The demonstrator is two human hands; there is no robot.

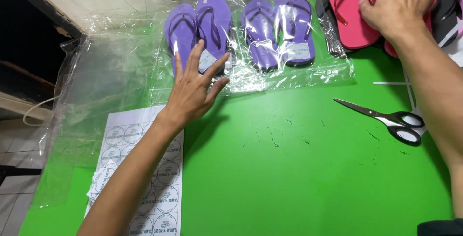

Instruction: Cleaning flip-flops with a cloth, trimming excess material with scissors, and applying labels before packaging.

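Left hand (195, 89) is spread wide, fingers splayed, empty, hovering at the near edge of the left purple flip-flop pair (197, 28), which lies in clear plastic wrap (120, 67) at the far side of the green table (299, 168). Right hand (400, 2) lies flat and open on the pink flip-flops (352, 14) at the far right corner, pressing down rather than gripping. To handle the wrapped pair well, I judge the left palm should come down flat on the soles, since the plastic is slick and bunches easily. A second purple pair (279, 28), also bagged, sits just beside the first, the film edges overlapping, so one may drag the other. Scissors (390, 120) lie near the right forearm, blades pointing left. A sheet of round stickers (161, 192) lies under the left forearm. Dark flip-flops (446, 9) lie beside the pink ones.
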